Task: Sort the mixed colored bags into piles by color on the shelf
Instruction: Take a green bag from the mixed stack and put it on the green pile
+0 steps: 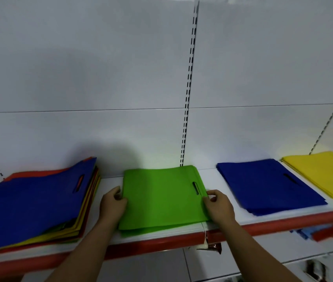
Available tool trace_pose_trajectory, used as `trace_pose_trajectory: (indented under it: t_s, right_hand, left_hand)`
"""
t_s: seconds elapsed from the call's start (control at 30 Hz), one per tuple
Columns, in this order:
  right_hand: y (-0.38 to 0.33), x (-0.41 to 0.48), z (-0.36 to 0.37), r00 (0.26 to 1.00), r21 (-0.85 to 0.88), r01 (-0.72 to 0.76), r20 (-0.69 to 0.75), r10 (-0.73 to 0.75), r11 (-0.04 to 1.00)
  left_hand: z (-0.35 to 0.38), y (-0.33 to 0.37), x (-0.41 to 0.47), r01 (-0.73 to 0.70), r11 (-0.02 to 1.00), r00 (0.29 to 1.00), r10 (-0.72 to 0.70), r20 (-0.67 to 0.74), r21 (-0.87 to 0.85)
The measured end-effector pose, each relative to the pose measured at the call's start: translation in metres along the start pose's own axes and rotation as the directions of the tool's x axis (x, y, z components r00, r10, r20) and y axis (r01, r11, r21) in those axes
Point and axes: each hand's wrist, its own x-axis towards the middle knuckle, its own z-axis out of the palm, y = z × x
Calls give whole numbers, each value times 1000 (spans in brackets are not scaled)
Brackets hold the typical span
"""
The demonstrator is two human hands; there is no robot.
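Shelf, white top with a red front lip. Four lots of flat bags in a row.

- Far left: mixed stack, a blue bag uppermost, with yellow, orange and green edges showing below. Not yet sorted.
- Middle: green bag lying flat on a thin green pile, between the mixed stack and the blue pile. Its near edge sits close to the shelf lip.
- Right: yellow pile, just beside the blue one.

Left grip pinches the green bag's left edge, fingers curled round it. Right grip pinches the right edge, just beside the cut-out handle slot.

Judgement on handling: thin, soft sheet material, very light and floppy, likely to sag or fold if lifted by one corner. The two opposite side edges, as held here, look the best hold for squaring it to the pile. The slot would serve for one-handed carrying. The layers probably slide on each other, so a push could skew the pile.
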Motion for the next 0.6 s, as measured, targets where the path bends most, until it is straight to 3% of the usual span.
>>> trace_pose_trajectory:
  t_s: [0.13,0.33,0.43,0.6]
  right_hand:
    - [7,5,1,1000,-7,8,8,-8,1000]
    - [6,16,-4,995,-73,-8,103,16,997]
    - [-16,14,-15,1000,-134,25,-6,-26,991]
    - [-109,-7,-4,962,-47,264,-65,-267,963]
  left_hand:
    - [1,2,0,8,1000,998,-8,55,9]
    - [-1,13,4,51,980,979,-86,182,192]
    - [-6,44,1,-91,972,991,66,119,217]
    - [-61,114,3,-294,956,949,294,111,-17]
